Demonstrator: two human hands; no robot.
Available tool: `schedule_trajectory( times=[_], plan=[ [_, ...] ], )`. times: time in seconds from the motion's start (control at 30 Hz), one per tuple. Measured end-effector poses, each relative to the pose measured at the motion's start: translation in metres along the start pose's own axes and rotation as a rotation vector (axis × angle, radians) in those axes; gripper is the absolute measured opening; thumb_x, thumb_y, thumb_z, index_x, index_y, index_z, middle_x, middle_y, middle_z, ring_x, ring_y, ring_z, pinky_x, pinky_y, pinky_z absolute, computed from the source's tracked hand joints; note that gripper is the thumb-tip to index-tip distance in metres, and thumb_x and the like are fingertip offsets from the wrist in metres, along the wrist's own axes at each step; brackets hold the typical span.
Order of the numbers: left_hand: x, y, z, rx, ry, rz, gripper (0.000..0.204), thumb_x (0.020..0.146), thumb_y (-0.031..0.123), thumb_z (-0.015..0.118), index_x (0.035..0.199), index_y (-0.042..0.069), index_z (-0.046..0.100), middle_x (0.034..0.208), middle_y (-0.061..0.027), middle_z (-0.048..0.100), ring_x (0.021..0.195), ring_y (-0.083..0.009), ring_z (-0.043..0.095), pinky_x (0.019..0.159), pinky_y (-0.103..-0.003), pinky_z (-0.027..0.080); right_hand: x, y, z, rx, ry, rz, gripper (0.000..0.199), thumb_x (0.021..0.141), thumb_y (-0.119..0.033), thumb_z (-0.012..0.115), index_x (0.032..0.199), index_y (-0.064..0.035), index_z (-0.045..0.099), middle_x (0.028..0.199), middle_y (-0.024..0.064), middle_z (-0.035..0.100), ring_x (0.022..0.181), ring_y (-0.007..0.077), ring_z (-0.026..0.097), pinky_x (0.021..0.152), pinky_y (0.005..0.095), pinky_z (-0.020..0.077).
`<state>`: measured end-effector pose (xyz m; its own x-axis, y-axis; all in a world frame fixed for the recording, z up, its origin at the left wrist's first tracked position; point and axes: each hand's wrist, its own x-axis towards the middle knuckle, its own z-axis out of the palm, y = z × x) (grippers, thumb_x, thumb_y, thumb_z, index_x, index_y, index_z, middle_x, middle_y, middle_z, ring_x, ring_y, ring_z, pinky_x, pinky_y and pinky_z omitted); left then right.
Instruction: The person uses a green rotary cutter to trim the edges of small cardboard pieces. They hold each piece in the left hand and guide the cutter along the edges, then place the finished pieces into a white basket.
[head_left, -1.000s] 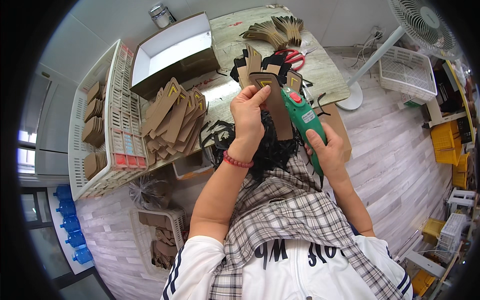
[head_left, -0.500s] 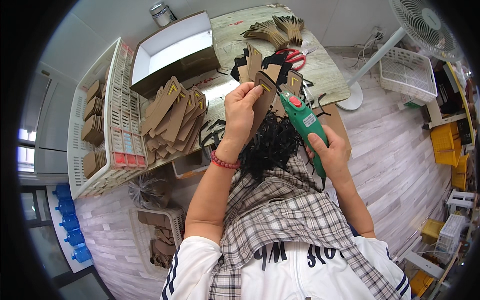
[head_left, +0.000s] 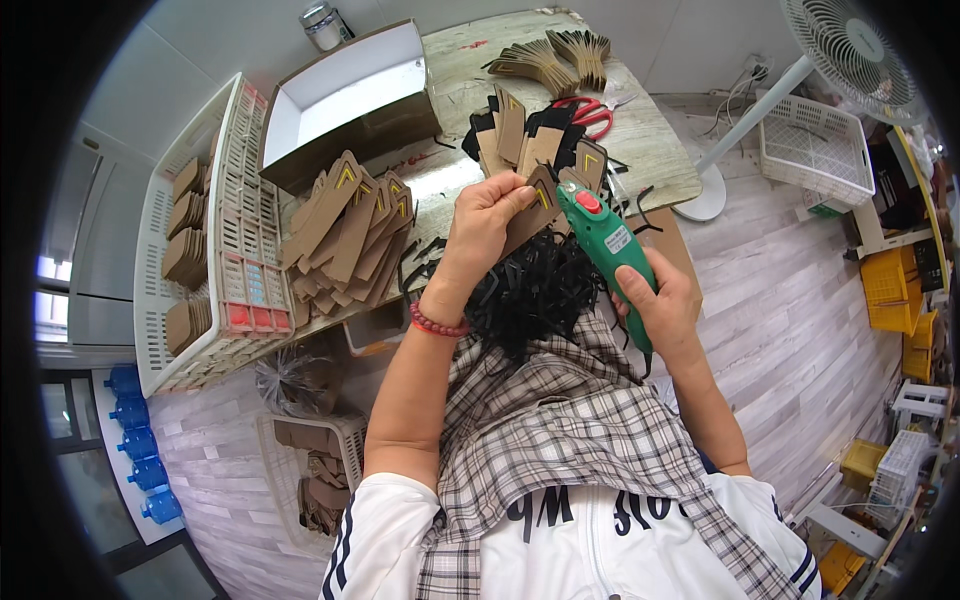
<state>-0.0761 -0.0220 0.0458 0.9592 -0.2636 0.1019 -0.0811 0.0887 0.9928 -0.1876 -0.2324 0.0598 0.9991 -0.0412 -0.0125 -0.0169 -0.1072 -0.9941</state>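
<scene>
Overhead view of a seated person at a worktop (head_left: pixel 650 130) in the upper centre of the frame. The left hand (head_left: pixel 487 222), just above centre, is closed in a pinch on a brown card tag (head_left: pixel 532 205) with a yellow chevron mark, held upright. The right hand (head_left: pixel 658 300), right of centre, is wrapped around the grip of a green tagging gun (head_left: pixel 608 243) bearing a red button; the nose of the gun touches the upper edge of the held tag. Below both hands, on the person's lap, lies a heap of black loops (head_left: pixel 535 290), resting on a plaid cloth (head_left: pixel 560 430).

On the worktop to the left of the hands sits a fanned pile of similar brown tags (head_left: pixel 350 235). Above the hands stand more tags mixed with black pieces (head_left: pixel 525 135), and beside them red-handled scissors (head_left: pixel 590 112). Two further fans of tags (head_left: pixel 555 58) lie near the far edge. An open box with a white interior (head_left: pixel 345 95) occupies the upper left of the worktop. A white slatted crate (head_left: pixel 205 250) holding stacked tags stands at the left. A pedestal fan (head_left: pixel 850 45) and a white basket (head_left: pixel 815 150) appear in the upper right.
</scene>
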Motion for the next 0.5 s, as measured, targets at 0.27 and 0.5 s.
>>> schedule_trajectory(
  times=[0.27, 0.5],
  plan=[
    [0.002, 0.010, -0.014, 0.137, -0.124, -0.005, 0.013, 0.089, 0.010, 0.060, 0.086, -0.002, 0.063, 0.073, 0.0060, 0.053, 0.070, -0.0027, 0.045, 0.063, -0.019, 0.038, 0.001, -0.006, -0.002, -0.047, -0.019, -0.013, 0.031, 0.088, -0.029, 0.066, 0.096, 0.0008, 0.061, 0.066, 0.0011, 0.057, 0.055, 0.0063, 0.051, 0.051, 0.0222, 0.0419],
    [0.007, 0.025, -0.027, 0.178, -0.037, -0.008, 0.014, 0.088, 0.011, 0.061, 0.085, -0.002, 0.063, 0.072, 0.0036, 0.057, 0.068, -0.0030, 0.049, 0.061, -0.020, 0.041, 0.001, -0.006, 0.003, -0.044, 0.012, 0.013, 0.032, 0.088, -0.029, 0.066, 0.098, 0.0008, 0.062, 0.067, 0.0005, 0.057, 0.056, 0.0057, 0.051, 0.051, 0.0218, 0.0418]
  ],
)
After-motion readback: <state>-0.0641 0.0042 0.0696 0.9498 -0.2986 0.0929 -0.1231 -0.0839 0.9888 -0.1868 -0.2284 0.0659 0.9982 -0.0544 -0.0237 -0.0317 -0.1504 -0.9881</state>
